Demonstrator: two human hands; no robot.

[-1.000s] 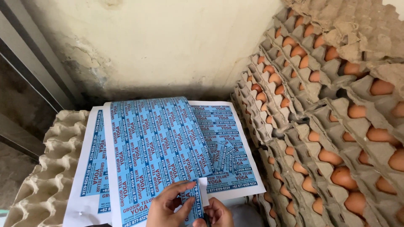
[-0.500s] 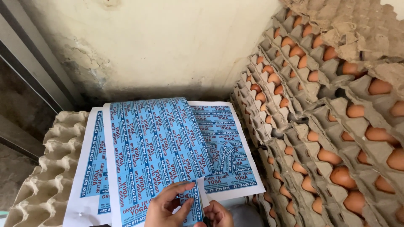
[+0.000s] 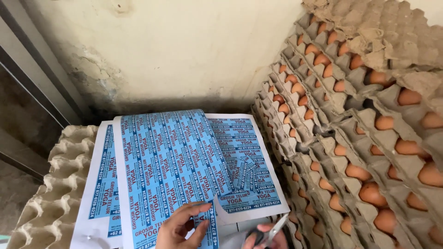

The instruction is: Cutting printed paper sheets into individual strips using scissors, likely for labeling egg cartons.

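**Label sheets under the scissors, egg trays on both sides**

While the left hand (image 3: 181,228) pins the near edge of the top blue label sheet (image 3: 170,170) with spread fingers, the sheet lies flat, apparently so that the paper keeps taut for a cut.

- Right hand (image 3: 265,235): at the near edge, grip closed through the handles of the scissors (image 3: 276,227); blades point far-right, slightly parted, just beside the sheet's curled white corner.
- Top sheet: rows of blue labels with red and white print, laid at a slight angle over the others.
- Lower sheets (image 3: 247,161): same print, showing at the left and right; a few loose cut labels (image 3: 247,173) lie on the right one, likely dropped where they fall.
- Empty pulp egg tray (image 3: 55,184): under the sheets at left, serving as the surface.
- Stacked trays of brown eggs (image 3: 360,138): a tall stack at right, close against the paper.
- Stained plaster wall (image 3: 175,50): far side.
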